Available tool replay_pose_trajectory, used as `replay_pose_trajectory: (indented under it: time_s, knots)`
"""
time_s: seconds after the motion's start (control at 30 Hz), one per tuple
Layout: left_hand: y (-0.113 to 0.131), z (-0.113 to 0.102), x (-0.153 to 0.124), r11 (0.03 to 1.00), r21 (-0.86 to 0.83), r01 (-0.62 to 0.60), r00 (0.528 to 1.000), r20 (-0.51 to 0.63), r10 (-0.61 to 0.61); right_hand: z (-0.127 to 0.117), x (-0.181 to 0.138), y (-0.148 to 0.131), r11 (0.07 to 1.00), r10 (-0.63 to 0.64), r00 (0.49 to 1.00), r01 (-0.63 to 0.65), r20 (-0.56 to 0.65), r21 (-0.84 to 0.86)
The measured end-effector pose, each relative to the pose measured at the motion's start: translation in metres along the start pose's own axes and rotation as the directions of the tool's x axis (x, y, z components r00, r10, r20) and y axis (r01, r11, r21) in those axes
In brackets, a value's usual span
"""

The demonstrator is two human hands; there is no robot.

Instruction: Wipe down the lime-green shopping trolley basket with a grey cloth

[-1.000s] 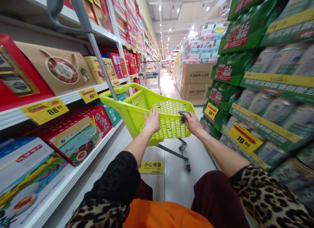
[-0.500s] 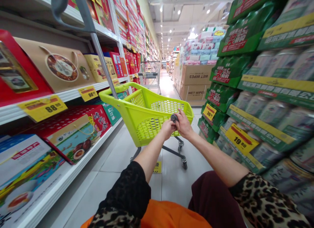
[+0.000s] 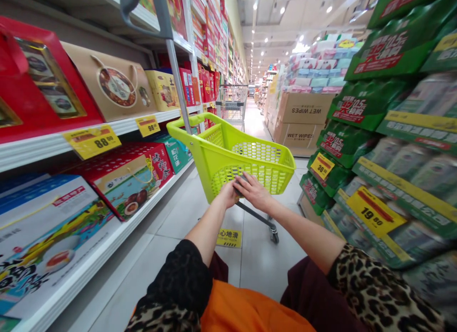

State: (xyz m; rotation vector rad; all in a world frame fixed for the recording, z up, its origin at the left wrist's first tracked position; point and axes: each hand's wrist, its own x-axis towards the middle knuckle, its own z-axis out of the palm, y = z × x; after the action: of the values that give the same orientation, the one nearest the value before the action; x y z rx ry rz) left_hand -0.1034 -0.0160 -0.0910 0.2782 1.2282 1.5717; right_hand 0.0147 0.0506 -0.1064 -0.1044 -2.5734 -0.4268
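My left hand [image 3: 228, 195] is closed round a small dark grey object [image 3: 240, 179], rounded at the end, its kind unclear. Over the top of it lie the curled fingers of my right hand [image 3: 255, 193], touching my left hand and covering most of the object. Just beyond both hands stands a lime green shopping cart [image 3: 246, 153] with perforated sides. Its grey handle [image 3: 148, 17] rises at the upper left, and a front caster [image 3: 274, 234] shows below the basket.
Shelves with gift boxes [image 3: 110, 84] and price tags [image 3: 93, 141] run along the left. Stacked drink cans [image 3: 410, 160] and green packs [image 3: 353, 103] rise on the right. Farther off are wet wipes cartons [image 3: 303, 108] and a metal cart [image 3: 231, 103]. A yellow floor sign [image 3: 229, 238] lies below my hands.
My hands have come lower and nearer to me with the grey object. The right fingers now cover more of it. The view has turned left, so the surroundings sit farther right.
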Motion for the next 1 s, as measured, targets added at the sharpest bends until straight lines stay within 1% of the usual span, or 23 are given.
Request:
replay_pose_trajectory:
  time_s: [0.1, 0.17, 0.23, 0.27, 0.3, 0.33, 0.37, 0.4, 0.47, 0.53, 0.57, 0.6, 0.67, 0.77, 0.9, 0.97, 1.0]
  knots:
    - [0.019, -0.028, -0.007, 1.000, 0.027, 0.008, 1.000, 0.005, -0.008, 0.007, 0.024, -0.001, 0.994, -0.101, 0.995, 0.101, 0.005, 0.038]
    - [0.031, -0.046, -0.010, 0.996, 0.085, -0.007, 1.000, 0.018, 0.006, 0.010, 0.045, -0.001, 0.987, -0.145, 0.989, 0.144, 0.004, 0.068]
    - [0.041, -0.062, -0.010, 0.979, 0.193, -0.068, 0.998, 0.016, 0.067, 0.014, 0.069, 0.000, 0.985, -0.142, 0.990, 0.143, -0.021, 0.092]
    - [0.046, -0.070, -0.009, 0.948, 0.293, -0.126, 0.990, -0.020, 0.138, 0.015, 0.082, 0.000, 0.986, -0.128, 0.991, 0.131, -0.044, 0.100]
    - [0.050, -0.078, -0.008, 0.888, 0.421, -0.183, 0.970, -0.070, 0.233, 0.017, 0.095, 0.000, 0.987, -0.111, 0.991, 0.119, -0.073, 0.104]
    - [0.054, -0.086, -0.007, 0.804, 0.553, -0.220, 0.934, -0.118, 0.336, 0.019, 0.109, 0.000, 0.989, -0.097, 0.990, 0.108, -0.104, 0.106]
    - [0.059, -0.093, -0.007, 0.714, 0.660, -0.232, 0.888, -0.156, 0.432, 0.020, 0.123, -0.001, 0.989, -0.087, 0.987, 0.101, -0.134, 0.104]
    - [0.063, -0.101, -0.006, 0.624, 0.751, -0.217, 0.841, -0.181, 0.510, 0.021, 0.136, -0.001, 0.990, -0.084, 0.984, 0.100, -0.158, 0.098]
    - [0.071, -0.115, -0.007, 0.463, 0.877, -0.130, 0.779, -0.198, 0.595, 0.023, 0.159, -0.002, 0.991, -0.093, 0.980, 0.108, -0.178, 0.076]
    - [0.078, -0.125, -0.008, 0.252, 0.968, 0.002, 0.742, -0.170, 0.648, 0.027, 0.178, -0.001, 0.992, -0.112, 0.980, 0.121, -0.165, 0.041]
    - [0.080, -0.128, -0.009, 0.139, 0.988, 0.068, 0.728, -0.144, 0.670, 0.029, 0.185, -0.001, 0.992, -0.122, 0.981, 0.126, -0.151, 0.021]
    - [0.082, -0.130, -0.009, 0.051, 0.992, 0.115, 0.722, -0.119, 0.682, 0.032, 0.191, 0.000, 0.991, -0.129, 0.982, 0.130, -0.137, 0.001]
    - [0.083, -0.131, -0.008, -0.032, 0.988, 0.148, 0.721, -0.085, 0.688, 0.040, 0.197, 0.002, 0.991, -0.133, 0.985, 0.130, -0.113, -0.033]
    - [0.076, -0.131, -0.003, -0.107, 0.984, 0.145, 0.736, -0.035, 0.676, 0.058, 0.195, 0.003, 0.990, -0.127, 0.989, 0.122, -0.080, -0.064]
    - [0.061, -0.136, 0.002, -0.175, 0.974, 0.145, 0.760, 0.004, 0.650, 0.083, 0.170, -0.002, 0.989, -0.134, 0.991, 0.135, 0.019, -0.054]
    - [0.061, -0.138, 0.003, -0.216, 0.966, 0.143, 0.767, 0.029, 0.640, 0.093, 0.155, -0.006, 0.989, -0.145, 0.987, 0.147, 0.075, -0.019]
    - [0.063, -0.136, 0.004, -0.254, 0.959, 0.129, 0.766, 0.066, 0.639, 0.096, 0.149, -0.008, 0.988, -0.152, 0.984, 0.152, 0.089, 0.004]
